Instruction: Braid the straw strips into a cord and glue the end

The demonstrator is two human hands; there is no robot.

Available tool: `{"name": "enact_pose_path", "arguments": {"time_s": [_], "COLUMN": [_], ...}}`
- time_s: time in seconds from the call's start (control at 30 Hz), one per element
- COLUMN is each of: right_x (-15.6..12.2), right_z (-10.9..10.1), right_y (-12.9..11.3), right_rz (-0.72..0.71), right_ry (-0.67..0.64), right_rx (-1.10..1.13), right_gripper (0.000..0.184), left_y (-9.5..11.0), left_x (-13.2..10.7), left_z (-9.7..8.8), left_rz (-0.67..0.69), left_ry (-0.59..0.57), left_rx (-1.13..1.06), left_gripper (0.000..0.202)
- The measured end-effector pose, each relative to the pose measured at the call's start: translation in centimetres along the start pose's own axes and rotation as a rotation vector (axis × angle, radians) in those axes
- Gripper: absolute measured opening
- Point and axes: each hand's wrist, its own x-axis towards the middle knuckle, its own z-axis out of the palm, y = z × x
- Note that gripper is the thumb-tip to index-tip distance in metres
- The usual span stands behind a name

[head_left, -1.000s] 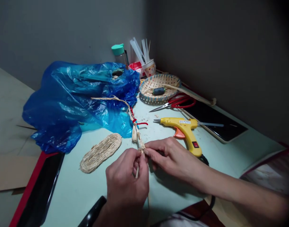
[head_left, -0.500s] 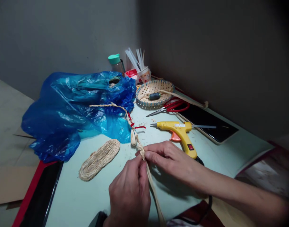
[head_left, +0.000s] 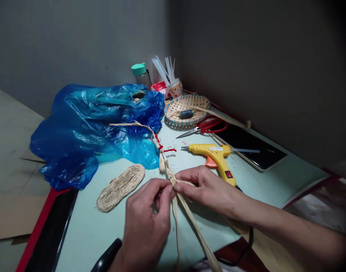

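Observation:
A pale braid of dried plant fibre (head_left: 163,163) runs away from me, bound with red yarn (head_left: 160,147) near its far part. Both my hands pinch its near end: my left hand (head_left: 148,213) from the left, fingertips closed at the braid, and my right hand (head_left: 203,187) from the right, thumb and forefinger pressed together on it. Two long loose strands (head_left: 199,236) hang from the pinch toward me, and a shorter one passes under my right fingers. Left of the braid lies an oval coiled sole of braided fibre (head_left: 120,187).
Beyond my right hand lie a yellow glue gun (head_left: 216,151), red-handled scissors (head_left: 211,125) and a dark phone-like slab (head_left: 249,145). A woven basket (head_left: 174,120) holds a thread spool (head_left: 186,114). Blue plastic bag (head_left: 76,124), bottle (head_left: 140,74) and cup of glue sticks (head_left: 175,89) stand behind.
My left hand has shifted left and its fingers have moved up to the braid's side. The strands below now hang apart, where one showed before. The view has moved slightly.

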Motion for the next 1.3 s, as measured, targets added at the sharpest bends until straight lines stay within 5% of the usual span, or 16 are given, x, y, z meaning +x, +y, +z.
{"name": "enact_pose_path", "arguments": {"time_s": [0.23,0.47,0.6,0.8,1.07,1.3], "right_x": [-0.1,-0.1,0.0,0.2,-0.2,-0.3], "right_z": [-0.2,-0.2,0.0,-0.5,-0.6,-0.5], "right_y": [-1.3,-0.8,-0.9,-1.1,-1.2,-1.0], "right_rz": [-0.036,-0.063,-0.055,-0.066,-0.010,-0.051], "right_ry": [-0.014,-0.122,-0.064,-0.103,-0.058,-0.039], "right_rx": [0.012,0.159,-0.005,-0.091,-0.192,-0.262], "right_gripper": [0.029,0.027,0.026,0.028,0.030,0.026], "left_y": [-0.7,-0.3,-1.0,-1.4,-1.2,-1.6], "left_x": [1.0,0.8,0.6,0.7,1.3,1.4], "left_z": [-0.5,0.6,1.1,0.8,0.4,0.5], "left_rz": [-0.303,-0.505,-0.523,-0.441,-0.659,-0.729], "left_ry": [0.106,-0.392,-0.367,-0.264,-0.325,-0.372], "left_rx": [-0.454,-1.056,-0.998,-0.740,-1.191,-1.264], "left_gripper": [0.008,0.033,0.018,0.032,0.023,0.013]}}
